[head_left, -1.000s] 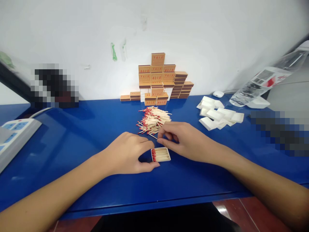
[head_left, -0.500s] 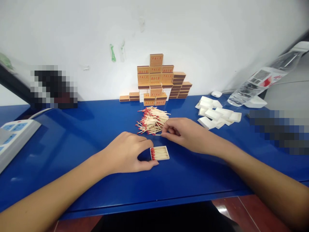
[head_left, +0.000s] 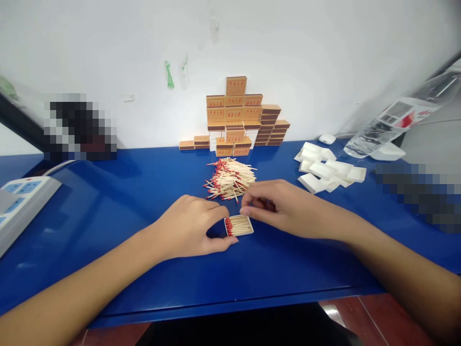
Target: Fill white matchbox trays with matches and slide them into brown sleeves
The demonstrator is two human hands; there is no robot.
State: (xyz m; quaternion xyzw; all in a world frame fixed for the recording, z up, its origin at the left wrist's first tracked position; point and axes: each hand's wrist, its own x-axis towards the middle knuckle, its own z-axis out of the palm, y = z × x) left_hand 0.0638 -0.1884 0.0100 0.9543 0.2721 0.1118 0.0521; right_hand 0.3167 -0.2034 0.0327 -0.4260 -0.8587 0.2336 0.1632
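Glossy blue table (head_left: 126,192) spans the frame. At centre, left hand (head_left: 190,226) and right hand (head_left: 284,206) meet below a bristly heap of red-tipped wooden matches (head_left: 230,179). Left fingers pinch the left end of a small rectangular card tray (head_left: 238,225) of matches; right fingers bunch tight at its upper edge, contents hidden

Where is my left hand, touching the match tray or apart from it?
Touching. Head view: the left hand grips the match tray by its left end, thumb and forefinger on it.
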